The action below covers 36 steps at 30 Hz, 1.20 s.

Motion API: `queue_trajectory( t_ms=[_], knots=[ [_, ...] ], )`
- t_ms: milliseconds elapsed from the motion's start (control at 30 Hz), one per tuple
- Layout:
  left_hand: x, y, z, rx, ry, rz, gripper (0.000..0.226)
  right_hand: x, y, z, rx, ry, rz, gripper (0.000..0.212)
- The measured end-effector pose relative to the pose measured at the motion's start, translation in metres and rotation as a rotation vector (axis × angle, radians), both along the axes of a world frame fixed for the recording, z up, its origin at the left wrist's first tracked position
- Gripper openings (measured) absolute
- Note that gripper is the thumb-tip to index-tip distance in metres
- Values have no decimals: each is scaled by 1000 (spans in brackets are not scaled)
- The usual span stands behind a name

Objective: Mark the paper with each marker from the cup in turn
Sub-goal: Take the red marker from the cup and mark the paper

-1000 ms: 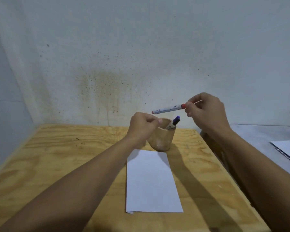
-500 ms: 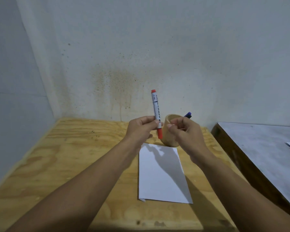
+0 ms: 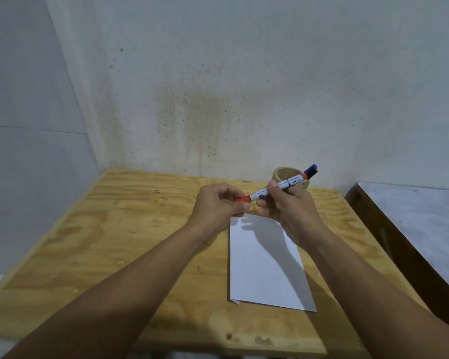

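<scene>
A red marker with a white barrel lies nearly level in the air between both hands, above the far end of the white paper. My left hand pinches its red cap end. My right hand grips the barrel. Behind the hands stands the wooden cup, partly hidden, with a blue marker sticking out of it. The paper lies flat on the plywood table, and I see no marks on it.
A stained wall rises right behind the table and a second wall closes the left side. A grey-topped table stands to the right, separated by a narrow gap.
The red marker went from upright in my left hand to nearly level. My right hand came off the cup and closed on the barrel, while my left hand holds the cap end.
</scene>
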<state>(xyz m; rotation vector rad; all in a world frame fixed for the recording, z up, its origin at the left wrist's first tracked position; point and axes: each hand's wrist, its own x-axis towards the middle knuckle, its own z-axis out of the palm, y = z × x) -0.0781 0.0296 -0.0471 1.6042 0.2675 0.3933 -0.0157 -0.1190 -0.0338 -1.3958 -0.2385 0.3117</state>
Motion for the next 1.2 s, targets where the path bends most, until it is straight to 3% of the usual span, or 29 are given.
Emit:
queue_trajectory(
  t_ms=[133, 300, 400, 500, 600, 667, 900, 1033, 1133, 1200],
  knots=[
    [1, 2, -4, 35, -3, 10, 12, 3, 0, -8, -31, -72, 23, 28],
    [1, 7, -4, 162, 75, -30, 4, 9, 2, -12, -45, -94, 45, 16],
    [1, 21, -6, 158, 153, -69, 6, 15, -4, -11, -17, -77, 30, 25],
    [0, 35, -13, 215, 170, 41, 3, 17, -7, -14, -62, -93, -3, 30],
    [6, 45, -22, 477, 231, 169, 11, 16, 0, -22, -93, -89, -68, 33],
    [12, 48, -27, 578, 259, 141, 14, 13, 5, -27, -100, -78, -91, 31],
    [21, 44, -40, 688, 239, 101, 33, 7, 12, -31, -105, -74, -115, 21],
    [11, 38, -43, 701, 176, 200, 50, 9, 12, -32, -128, -137, -105, 15],
    [-7, 29, -43, 852, -65, 337, 30, 11, 18, -36, -140, -143, -106, 19],
    [-16, 22, -48, 944, -201, 233, 18, 14, 23, -43, -176, -151, -117, 16]
  ],
)
